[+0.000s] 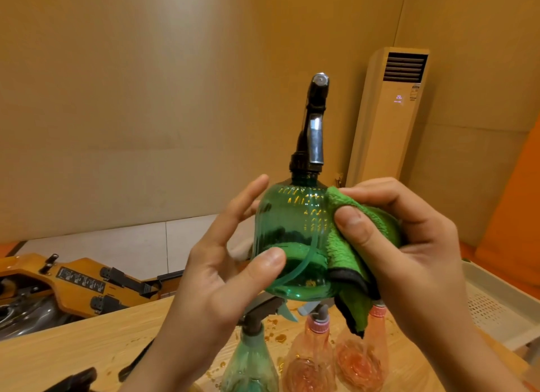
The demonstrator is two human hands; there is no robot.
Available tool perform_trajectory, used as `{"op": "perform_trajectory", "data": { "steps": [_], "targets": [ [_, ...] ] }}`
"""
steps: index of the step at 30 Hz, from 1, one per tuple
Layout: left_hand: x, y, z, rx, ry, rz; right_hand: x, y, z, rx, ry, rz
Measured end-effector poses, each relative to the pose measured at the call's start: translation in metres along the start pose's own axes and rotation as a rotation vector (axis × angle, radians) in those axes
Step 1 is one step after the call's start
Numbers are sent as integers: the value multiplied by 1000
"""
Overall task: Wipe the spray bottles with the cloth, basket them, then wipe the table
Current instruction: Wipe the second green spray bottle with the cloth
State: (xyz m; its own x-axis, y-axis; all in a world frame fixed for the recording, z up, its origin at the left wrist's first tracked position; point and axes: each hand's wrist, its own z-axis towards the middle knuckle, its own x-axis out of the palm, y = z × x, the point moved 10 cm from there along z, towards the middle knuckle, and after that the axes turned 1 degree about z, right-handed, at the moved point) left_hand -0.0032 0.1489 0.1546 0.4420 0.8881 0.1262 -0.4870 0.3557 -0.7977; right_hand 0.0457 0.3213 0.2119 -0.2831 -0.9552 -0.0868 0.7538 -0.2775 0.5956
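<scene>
I hold a round green spray bottle (292,233) with a dark pump head up in front of me. My left hand (222,269) grips its left side, thumb on the front. My right hand (409,245) presses a green cloth (347,245) with a dark edge against the bottle's right side. Below, on the wooden table (73,345), stand a smaller green spray bottle (251,359) and two pink spray bottles (312,359) (368,353). Small orange droplets (277,337) lie on the table around them.
A white perforated basket (496,304) sits at the table's right edge. A wooden rowing machine (81,283) lies on the floor beyond the table at left. A tall air conditioner (388,114) stands in the far corner. A dark object (79,377) lies near the table's front left.
</scene>
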Motion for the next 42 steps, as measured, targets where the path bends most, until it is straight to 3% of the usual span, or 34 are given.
{"op": "perform_trajectory", "data": {
  "steps": [7, 12, 27, 33, 42],
  "targets": [
    [4, 4, 1, -30, 69, 88, -3, -2, 0, 11, -16, 80],
    [9, 6, 0, -42, 55, 25, -4, -7, -2, 63, -38, 57],
    [5, -5, -7, 40, -126, 195, -2, -12, 1, 136, -144, 120],
    [-1, -3, -7, 23, -161, 219, 6, -11, -8, 82, -139, 67],
    [11, 8, -3, -68, -22, -36, -4, -18, -2, 85, -173, 82]
  ]
}}
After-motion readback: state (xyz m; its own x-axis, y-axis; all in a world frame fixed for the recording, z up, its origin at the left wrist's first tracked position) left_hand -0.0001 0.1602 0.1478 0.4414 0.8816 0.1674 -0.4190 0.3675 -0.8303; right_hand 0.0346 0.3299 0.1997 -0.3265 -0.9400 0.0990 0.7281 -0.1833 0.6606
